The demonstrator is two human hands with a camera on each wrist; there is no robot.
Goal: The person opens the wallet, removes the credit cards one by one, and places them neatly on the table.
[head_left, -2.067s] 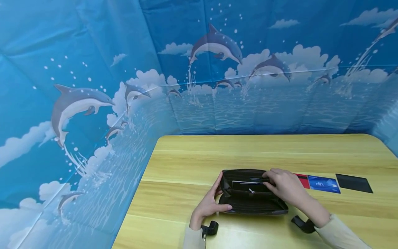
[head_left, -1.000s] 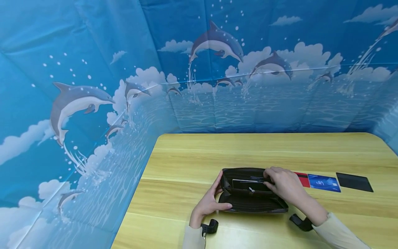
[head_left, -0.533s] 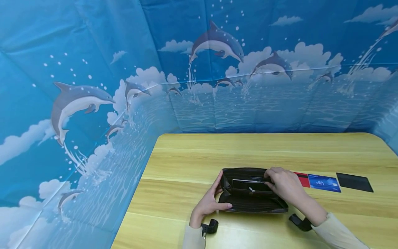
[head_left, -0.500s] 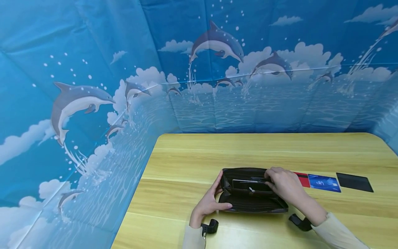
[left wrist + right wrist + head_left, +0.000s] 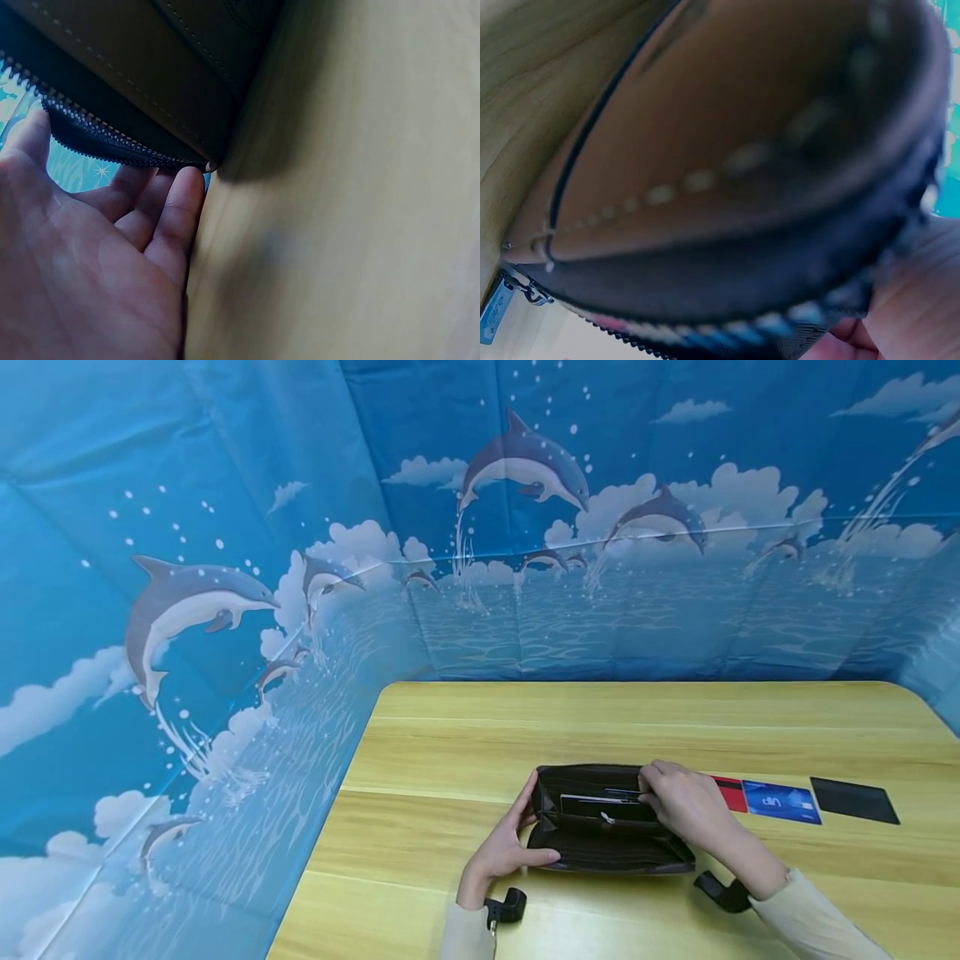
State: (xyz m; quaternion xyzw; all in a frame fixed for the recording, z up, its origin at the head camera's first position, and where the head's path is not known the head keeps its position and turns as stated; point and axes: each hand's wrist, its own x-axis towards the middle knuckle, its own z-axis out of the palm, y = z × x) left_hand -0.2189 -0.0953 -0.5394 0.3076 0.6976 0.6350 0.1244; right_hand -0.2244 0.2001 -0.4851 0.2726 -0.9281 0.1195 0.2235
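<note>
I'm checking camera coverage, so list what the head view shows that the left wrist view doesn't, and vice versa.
Only head: right hand, blue rectangular VIP card, red black-striped card, flat black rectangular piece, and silvery zip pull inside the dark leather-look wallet.

Only left wrist: the wallet's stitched brown outer face and the palm of the left hand.

Both: left hand, wallet, yellow wooden table, blue printed backdrop.

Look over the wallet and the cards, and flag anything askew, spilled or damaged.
No spill or damage shows. The only slight oddity is the black card, set apart by a gap while the blue card and red card sit close together. The wallet gapes open, held by the left hand.
</note>
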